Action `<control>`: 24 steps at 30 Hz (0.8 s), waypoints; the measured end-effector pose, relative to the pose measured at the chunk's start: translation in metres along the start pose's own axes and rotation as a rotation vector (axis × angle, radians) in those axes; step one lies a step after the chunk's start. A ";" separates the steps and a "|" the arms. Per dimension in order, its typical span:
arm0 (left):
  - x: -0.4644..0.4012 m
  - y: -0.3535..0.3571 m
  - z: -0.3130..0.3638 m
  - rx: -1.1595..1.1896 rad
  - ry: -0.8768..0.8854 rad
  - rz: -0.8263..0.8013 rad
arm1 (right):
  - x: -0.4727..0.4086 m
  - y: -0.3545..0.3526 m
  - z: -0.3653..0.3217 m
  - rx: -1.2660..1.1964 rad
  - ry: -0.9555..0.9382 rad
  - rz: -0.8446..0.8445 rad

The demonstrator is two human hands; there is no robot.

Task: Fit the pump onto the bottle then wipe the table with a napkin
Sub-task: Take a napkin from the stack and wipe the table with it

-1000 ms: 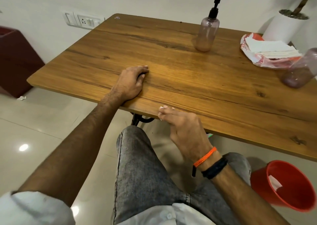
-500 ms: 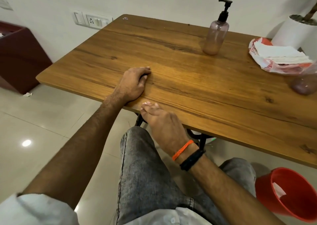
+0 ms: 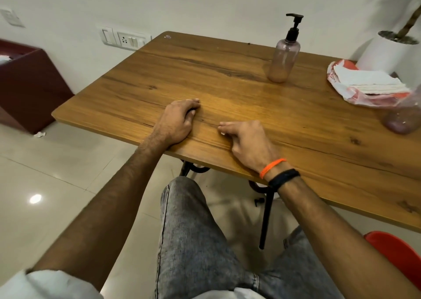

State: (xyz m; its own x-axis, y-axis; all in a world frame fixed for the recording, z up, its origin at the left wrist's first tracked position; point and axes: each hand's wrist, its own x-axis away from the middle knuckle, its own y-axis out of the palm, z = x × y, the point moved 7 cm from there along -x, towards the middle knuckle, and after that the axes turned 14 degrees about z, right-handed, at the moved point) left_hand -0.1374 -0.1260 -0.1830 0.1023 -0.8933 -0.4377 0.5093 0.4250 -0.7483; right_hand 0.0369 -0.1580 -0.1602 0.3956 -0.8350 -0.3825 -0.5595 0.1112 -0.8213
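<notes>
A clear pinkish bottle [image 3: 283, 59] with a black pump [image 3: 293, 25] on top stands upright at the back of the wooden table [image 3: 250, 98]. A second pinkish bottle [image 3: 403, 116], blurred and cut off by the right edge, shows no pump. White napkins [image 3: 369, 82] lie stacked in a red-and-white plastic wrapper at the back right. My left hand [image 3: 177, 120] rests near the table's front edge, fingers loosely curled, holding nothing. Beside it my right hand [image 3: 246, 141] lies on the table too, fingers loosely bent and empty.
A white plant pot [image 3: 387, 54] stands behind the napkins. A red bin [image 3: 396, 253] sits on the floor at the lower right. A maroon box [image 3: 27, 84] stands on the floor to the left. Wall sockets [image 3: 123, 38] are behind the table's far left corner.
My right hand has come up from below the table's front edge and now rests on the tabletop. The left hand has stayed where it was. The camera view has shifted left.
</notes>
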 end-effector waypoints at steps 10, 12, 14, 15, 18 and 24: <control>-0.002 -0.002 0.002 -0.015 0.027 0.037 | 0.054 0.003 -0.043 -0.268 -0.418 -0.245; -0.002 -0.001 0.001 -0.017 0.020 0.033 | 0.042 -0.011 -0.029 -0.413 -0.278 -0.132; -0.002 0.000 0.000 -0.015 0.011 0.024 | 0.021 -0.022 -0.010 -0.405 -0.125 0.054; -0.002 0.000 0.000 -0.007 0.008 0.024 | 0.010 -0.025 -0.001 -0.355 -0.064 0.128; -0.001 0.000 0.000 0.003 -0.003 0.025 | -0.019 -0.013 0.007 -0.130 -0.013 0.104; -0.002 0.000 -0.001 -0.006 0.006 0.029 | -0.002 0.023 -0.031 -0.023 -0.379 -0.166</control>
State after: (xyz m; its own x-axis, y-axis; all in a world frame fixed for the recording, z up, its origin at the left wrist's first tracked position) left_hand -0.1382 -0.1242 -0.1822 0.1124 -0.8795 -0.4624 0.5008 0.4521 -0.7381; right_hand 0.0005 -0.1705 -0.1647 0.7197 -0.5825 -0.3778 -0.4799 -0.0240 -0.8770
